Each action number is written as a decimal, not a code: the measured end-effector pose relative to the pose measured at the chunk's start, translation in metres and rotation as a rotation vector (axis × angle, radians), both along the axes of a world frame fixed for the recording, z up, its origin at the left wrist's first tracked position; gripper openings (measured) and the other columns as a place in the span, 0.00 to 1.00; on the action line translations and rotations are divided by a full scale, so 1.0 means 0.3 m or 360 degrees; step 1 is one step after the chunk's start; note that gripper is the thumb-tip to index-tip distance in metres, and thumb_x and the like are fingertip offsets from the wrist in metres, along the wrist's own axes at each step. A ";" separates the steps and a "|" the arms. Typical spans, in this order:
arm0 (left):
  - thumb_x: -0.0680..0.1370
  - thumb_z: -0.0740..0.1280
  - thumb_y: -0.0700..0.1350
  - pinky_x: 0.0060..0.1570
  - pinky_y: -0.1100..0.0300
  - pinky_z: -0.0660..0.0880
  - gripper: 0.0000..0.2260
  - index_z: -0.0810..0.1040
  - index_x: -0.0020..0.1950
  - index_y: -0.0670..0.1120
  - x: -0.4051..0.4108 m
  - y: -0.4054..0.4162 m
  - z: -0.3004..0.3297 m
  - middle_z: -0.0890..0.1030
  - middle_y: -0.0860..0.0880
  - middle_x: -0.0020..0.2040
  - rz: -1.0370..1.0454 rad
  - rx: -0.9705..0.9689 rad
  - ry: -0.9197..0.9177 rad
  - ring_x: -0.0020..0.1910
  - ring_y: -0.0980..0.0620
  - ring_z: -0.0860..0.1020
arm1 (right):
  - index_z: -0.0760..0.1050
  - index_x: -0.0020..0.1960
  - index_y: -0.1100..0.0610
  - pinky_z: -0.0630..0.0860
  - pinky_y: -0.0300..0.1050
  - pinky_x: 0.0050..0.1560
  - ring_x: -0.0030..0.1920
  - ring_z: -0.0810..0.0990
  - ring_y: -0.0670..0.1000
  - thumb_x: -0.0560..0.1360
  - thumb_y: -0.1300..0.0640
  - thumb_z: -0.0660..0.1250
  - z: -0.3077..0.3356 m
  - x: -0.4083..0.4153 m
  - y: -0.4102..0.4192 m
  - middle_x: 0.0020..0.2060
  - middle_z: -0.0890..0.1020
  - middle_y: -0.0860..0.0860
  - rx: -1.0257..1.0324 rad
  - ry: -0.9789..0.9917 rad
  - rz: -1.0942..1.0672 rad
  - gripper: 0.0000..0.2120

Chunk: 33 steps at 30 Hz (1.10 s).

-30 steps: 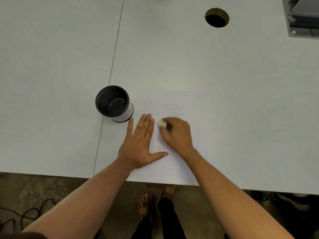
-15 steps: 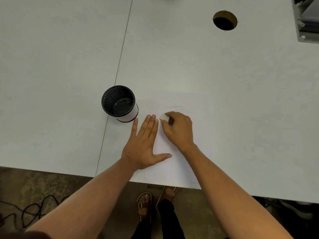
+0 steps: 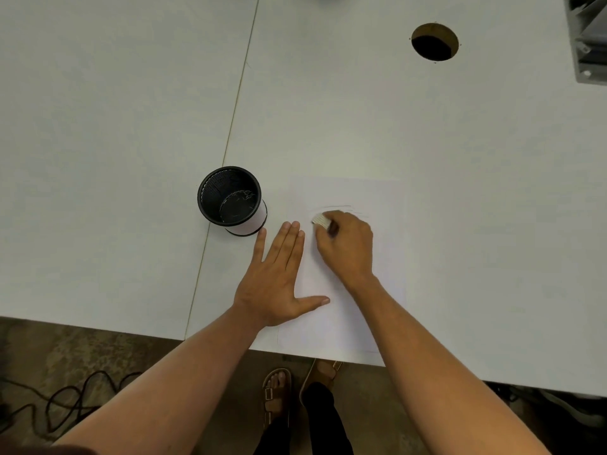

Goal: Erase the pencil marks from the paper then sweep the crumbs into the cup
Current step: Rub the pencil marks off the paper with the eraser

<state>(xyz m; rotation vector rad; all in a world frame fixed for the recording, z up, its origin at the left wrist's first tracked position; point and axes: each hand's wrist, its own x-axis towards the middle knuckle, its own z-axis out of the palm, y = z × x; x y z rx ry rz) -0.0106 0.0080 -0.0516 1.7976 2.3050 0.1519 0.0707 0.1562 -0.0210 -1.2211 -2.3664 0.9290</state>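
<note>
Brown flooring (image 3: 82,356) runs along the near edge, with a dark cable (image 3: 59,405) at the left and sandalled feet (image 3: 277,389) below the white counter (image 3: 460,192); both forearms reach forward over that edge; the left hand (image 3: 276,277) lies flat, fingers straight and together, thumb spread right onto the paper (image 3: 361,310); just right and slightly farther, the right hand (image 3: 348,247) curls its grip round a white eraser (image 3: 321,220) pressed to the sheet beside faint pencil marks (image 3: 341,208); left of them stands the black mesh cup (image 3: 231,200), upright; far right, a round hole (image 3: 434,42) in the counter.
</note>
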 end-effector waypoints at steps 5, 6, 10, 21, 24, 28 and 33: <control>0.77 0.45 0.75 0.77 0.33 0.50 0.48 0.53 0.81 0.36 -0.006 -0.008 -0.005 0.51 0.39 0.83 -0.0034 0.0043 -0.0037 0.83 0.43 0.48 | 0.80 0.54 0.58 0.72 0.37 0.42 0.41 0.80 0.49 0.75 0.56 0.68 0.021 0.128 -0.168 0.44 0.83 0.52 -0.0100 -0.0006 0.0173 0.10; 0.78 0.44 0.74 0.77 0.33 0.50 0.47 0.52 0.82 0.36 -0.007 -0.007 -0.005 0.51 0.39 0.83 -0.0036 0.0043 -0.0040 0.83 0.43 0.48 | 0.80 0.54 0.57 0.71 0.36 0.42 0.41 0.80 0.49 0.75 0.56 0.68 0.023 0.156 -0.187 0.43 0.83 0.52 -0.0121 0.0002 0.0221 0.10; 0.76 0.46 0.77 0.77 0.33 0.49 0.50 0.51 0.82 0.37 -0.002 -0.003 0.000 0.49 0.40 0.83 -0.0025 -0.0015 -0.0003 0.83 0.44 0.47 | 0.81 0.50 0.56 0.67 0.35 0.37 0.38 0.80 0.49 0.73 0.55 0.68 0.013 0.086 -0.062 0.40 0.84 0.51 -0.0041 -0.0061 0.0156 0.08; 0.76 0.50 0.77 0.77 0.32 0.52 0.50 0.54 0.81 0.36 0.000 0.001 -0.001 0.52 0.39 0.83 -0.0024 0.0034 -0.0007 0.82 0.43 0.49 | 0.80 0.55 0.58 0.70 0.38 0.41 0.41 0.80 0.51 0.74 0.56 0.67 0.002 0.076 -0.082 0.43 0.83 0.53 -0.0029 -0.0016 0.0230 0.11; 0.75 0.50 0.77 0.77 0.33 0.51 0.51 0.52 0.82 0.37 0.003 0.002 0.001 0.50 0.40 0.83 -0.0006 -0.0019 0.0008 0.83 0.44 0.48 | 0.81 0.50 0.58 0.71 0.38 0.39 0.39 0.80 0.50 0.74 0.55 0.67 0.007 -0.009 0.039 0.41 0.84 0.52 -0.0004 0.0011 0.0116 0.08; 0.75 0.49 0.77 0.78 0.34 0.49 0.51 0.51 0.82 0.37 0.002 0.002 0.000 0.50 0.41 0.83 0.0007 -0.0023 0.0001 0.83 0.45 0.47 | 0.81 0.50 0.58 0.76 0.41 0.40 0.39 0.80 0.49 0.75 0.56 0.67 0.002 -0.035 0.047 0.41 0.84 0.52 0.0007 0.0076 0.0056 0.08; 0.75 0.50 0.78 0.77 0.33 0.50 0.51 0.53 0.82 0.37 0.000 0.001 0.000 0.51 0.41 0.83 0.0001 0.0010 -0.0020 0.83 0.44 0.48 | 0.81 0.51 0.57 0.73 0.39 0.39 0.38 0.80 0.49 0.74 0.56 0.69 -0.004 0.065 -0.060 0.41 0.84 0.51 0.0008 0.0052 0.0235 0.08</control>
